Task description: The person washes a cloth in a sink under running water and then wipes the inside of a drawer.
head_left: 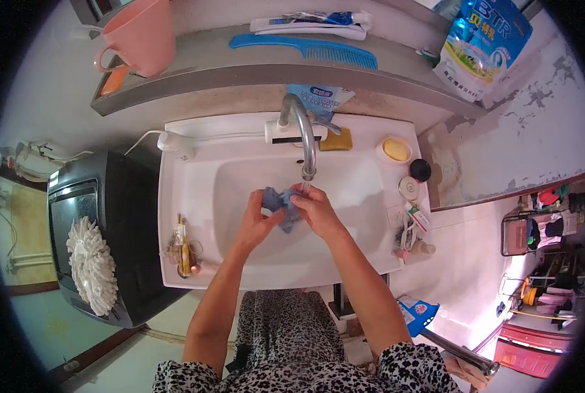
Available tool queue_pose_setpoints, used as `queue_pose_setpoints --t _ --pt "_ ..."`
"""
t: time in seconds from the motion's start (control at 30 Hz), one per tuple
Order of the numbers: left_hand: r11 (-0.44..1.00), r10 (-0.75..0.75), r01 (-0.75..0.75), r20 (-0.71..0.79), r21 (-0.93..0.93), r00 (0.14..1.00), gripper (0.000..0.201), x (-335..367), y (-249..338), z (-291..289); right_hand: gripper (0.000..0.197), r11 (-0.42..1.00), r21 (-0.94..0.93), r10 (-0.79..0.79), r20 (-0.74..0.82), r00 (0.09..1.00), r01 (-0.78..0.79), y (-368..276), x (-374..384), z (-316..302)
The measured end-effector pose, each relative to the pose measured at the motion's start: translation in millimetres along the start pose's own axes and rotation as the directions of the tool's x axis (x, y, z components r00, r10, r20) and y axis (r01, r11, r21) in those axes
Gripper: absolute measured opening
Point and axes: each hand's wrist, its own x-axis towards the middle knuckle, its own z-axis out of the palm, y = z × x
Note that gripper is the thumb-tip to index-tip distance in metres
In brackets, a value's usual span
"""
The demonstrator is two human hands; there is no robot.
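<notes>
A small wet blue-grey cloth (288, 220) is bunched between my two hands above the basin of the white sink (223, 274). My left hand (259, 219) grips its left side, fingers curled into the fabric. Fingers of my right hand (316, 208) pinch the cloth's right side, just under the spout. The curved chrome tap (309, 147) rises over them, and a thin stream of water runs down at my right fingers. Part of the cloth hangs below my fingertips, and the folds inside my grip are hidden.
Behind the tap lies a yellow sponge (337, 139). A soap dish (397, 150) and round lids line the right rim; small bottles (186, 255) stand on the left. Above, a shelf (207, 59) carries a pink mug (140, 36) and blue comb (305, 48). A black washing machine (132, 229) stands left.
</notes>
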Motion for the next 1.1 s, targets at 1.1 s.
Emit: queue_pose_setpoints --t 1.1 --pt "0.411 -0.116 0.175 0.139 -0.895 0.983 0.033 18 -8 38 0.015 0.456 0.796 0.142 0.377 0.915 -0.399 38 -21 11"
